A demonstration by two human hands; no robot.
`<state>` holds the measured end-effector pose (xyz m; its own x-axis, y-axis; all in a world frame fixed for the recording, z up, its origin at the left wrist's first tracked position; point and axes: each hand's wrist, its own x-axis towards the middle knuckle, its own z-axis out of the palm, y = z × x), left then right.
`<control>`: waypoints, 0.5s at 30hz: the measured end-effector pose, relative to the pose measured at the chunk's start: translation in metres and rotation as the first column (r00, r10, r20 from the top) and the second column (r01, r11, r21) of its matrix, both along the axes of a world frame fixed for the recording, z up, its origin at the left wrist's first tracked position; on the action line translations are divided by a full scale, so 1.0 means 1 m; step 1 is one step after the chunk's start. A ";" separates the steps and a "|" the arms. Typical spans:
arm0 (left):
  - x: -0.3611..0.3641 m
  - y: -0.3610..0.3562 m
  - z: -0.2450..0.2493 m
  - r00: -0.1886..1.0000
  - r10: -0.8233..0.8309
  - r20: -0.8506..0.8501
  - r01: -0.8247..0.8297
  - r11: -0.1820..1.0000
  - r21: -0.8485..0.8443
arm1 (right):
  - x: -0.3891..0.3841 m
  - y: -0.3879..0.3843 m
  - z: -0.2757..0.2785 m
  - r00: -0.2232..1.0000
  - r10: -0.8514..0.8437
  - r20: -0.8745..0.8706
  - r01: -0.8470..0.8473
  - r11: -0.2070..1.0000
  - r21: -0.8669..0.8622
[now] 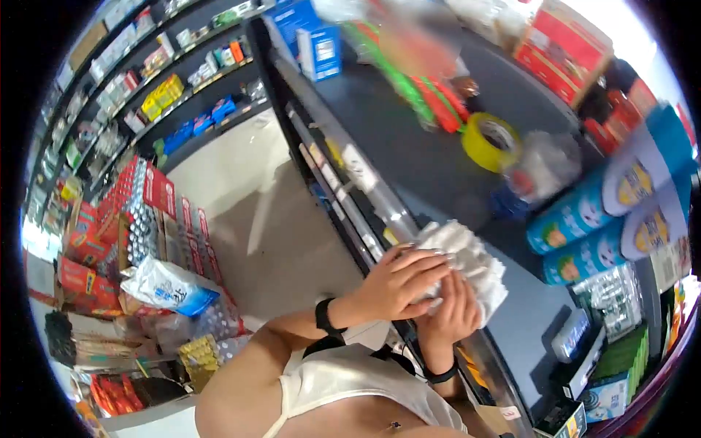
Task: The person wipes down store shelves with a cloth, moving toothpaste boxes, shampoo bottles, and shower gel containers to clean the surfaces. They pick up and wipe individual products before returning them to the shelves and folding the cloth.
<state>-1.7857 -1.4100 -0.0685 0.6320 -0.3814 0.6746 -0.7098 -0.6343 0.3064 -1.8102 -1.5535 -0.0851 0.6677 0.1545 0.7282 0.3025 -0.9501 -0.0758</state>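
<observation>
A crumpled white cloth [475, 270] is bunched up over the edge of the dark shelf top. My left hand [409, 281] reaches in from the left, its fingers curled over the near side of the cloth. Close beside it, my right hand [453, 314] has its fingers closed on the cloth's lower side. The two hands touch each other at the fingers. Part of the cloth is hidden beneath them. Dark bands circle both wrists.
On the dark shelf top [394, 139] lie a roll of yellow tape [491, 142], a clear plastic bag [548, 164] and two blue spray cans [584, 255]. A blue box [319, 52] stands at the far end. Stacked goods [150, 212] and a white-blue bag [171, 286] line the left aisle.
</observation>
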 end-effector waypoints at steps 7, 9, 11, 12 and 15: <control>0.026 0.163 -0.011 0.969 -0.238 -0.063 0.238 0.971 -0.013 | 0.042 0.110 0.010 0.957 0.288 0.029 -0.288 0.938 0.194; 0.028 0.239 -0.033 0.993 -0.053 -0.101 0.060 0.996 0.067 | 0.051 0.173 0.001 0.879 0.476 -0.021 -0.459 0.858 0.232; 0.010 0.314 -0.036 0.973 0.105 -0.203 -0.096 0.994 0.053 | 0.064 0.243 0.001 0.678 0.710 -0.193 -0.650 0.701 0.294; -0.002 0.346 -0.028 0.946 0.153 -0.285 -0.161 0.987 -0.006 | 0.071 0.277 -0.003 0.527 0.797 -0.295 -0.720 0.603 0.343; -0.040 0.419 -0.056 0.772 0.193 -0.606 -0.265 0.964 -0.030 | 0.086 0.352 -0.049 0.023 0.835 -0.550 -0.718 0.396 0.573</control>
<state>-1.8259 -0.9913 -0.1249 0.9788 -0.1219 0.1648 -0.2028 -0.6922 0.6926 -1.7240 -1.2012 -0.1336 0.4111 0.8967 0.1643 0.6359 -0.1530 -0.7564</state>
